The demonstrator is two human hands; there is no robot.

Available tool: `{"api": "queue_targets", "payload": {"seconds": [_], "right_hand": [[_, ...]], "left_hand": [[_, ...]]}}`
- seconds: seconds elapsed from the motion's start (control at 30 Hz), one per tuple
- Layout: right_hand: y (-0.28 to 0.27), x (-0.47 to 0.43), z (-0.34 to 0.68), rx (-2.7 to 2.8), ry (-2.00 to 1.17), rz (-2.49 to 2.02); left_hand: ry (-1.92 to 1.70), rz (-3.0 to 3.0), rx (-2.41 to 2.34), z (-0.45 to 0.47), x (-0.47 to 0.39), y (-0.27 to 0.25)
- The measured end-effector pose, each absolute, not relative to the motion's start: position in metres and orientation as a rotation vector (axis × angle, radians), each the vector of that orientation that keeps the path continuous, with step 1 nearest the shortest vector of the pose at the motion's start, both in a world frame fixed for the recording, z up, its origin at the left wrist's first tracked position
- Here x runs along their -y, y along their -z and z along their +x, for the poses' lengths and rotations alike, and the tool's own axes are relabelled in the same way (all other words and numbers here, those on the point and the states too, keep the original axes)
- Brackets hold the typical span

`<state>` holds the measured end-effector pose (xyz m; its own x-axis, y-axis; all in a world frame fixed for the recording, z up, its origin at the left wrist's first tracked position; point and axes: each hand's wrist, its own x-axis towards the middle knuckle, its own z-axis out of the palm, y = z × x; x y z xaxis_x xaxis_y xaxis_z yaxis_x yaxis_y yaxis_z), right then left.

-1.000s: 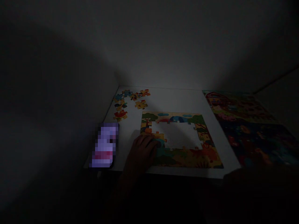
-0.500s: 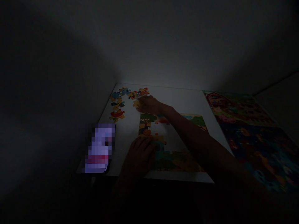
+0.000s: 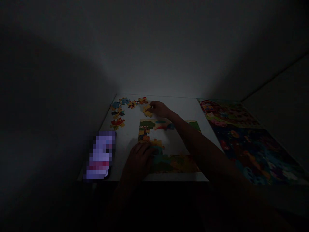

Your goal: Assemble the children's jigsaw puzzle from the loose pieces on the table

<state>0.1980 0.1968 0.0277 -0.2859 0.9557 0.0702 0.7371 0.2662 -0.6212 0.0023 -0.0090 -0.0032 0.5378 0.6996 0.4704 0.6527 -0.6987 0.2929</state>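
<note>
In dim light, my right hand (image 3: 159, 109) reaches to the far side of the white table and pinches a yellow jigsaw piece (image 3: 147, 111). My left hand (image 3: 140, 155) rests with its fingers stretched flat over the left edge of a partly assembled jigsaw puzzle (image 3: 173, 163). A tree section (image 3: 145, 125) of the puzzle shows beyond that hand. White table surface is visible inside the puzzle's border. My right forearm crosses above the puzzle and hides part of its right side.
Several loose jigsaw pieces (image 3: 117, 122) lie along the table's far left. A lit phone (image 3: 100, 154), its screen blurred, is at the near left. Colourful picture sheets (image 3: 241, 141) cover the right side. A wall (image 3: 156, 58) rises behind the white table (image 3: 120, 164).
My right hand has drawn slightly away from the loose pieces, with the yellow piece now tilted in its fingertips. My left hand stays on the puzzle. The camera view has shifted a little.
</note>
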Motion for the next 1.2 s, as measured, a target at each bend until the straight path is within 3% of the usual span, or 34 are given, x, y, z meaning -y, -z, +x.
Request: {"api": "queue_targets", "payload": {"seconds": [0.17, 0.3, 0.7, 1.2], "right_hand": [[-0.029, -0.138, 0.255, 1.747, -1.135, -1.297], [-0.019, -0.1, 0.279, 1.517, -1.317, -1.293], [0.004, -0.094, 0.283, 1.255, -1.33, -1.246], [0.002, -0.09, 0.282, 1.341, -1.286, -1.288]], "left_hand": [[-0.895, 2.651, -1.152, 0.002, 0.007, 0.004], [-0.877, 2.617, -1.181, 0.003, 0.007, 0.006], [-0.872, 2.643, -1.214, 0.001, 0.006, 0.009], [-0.913, 2.649, -1.198, 0.0, 0.01, 0.006]]}}
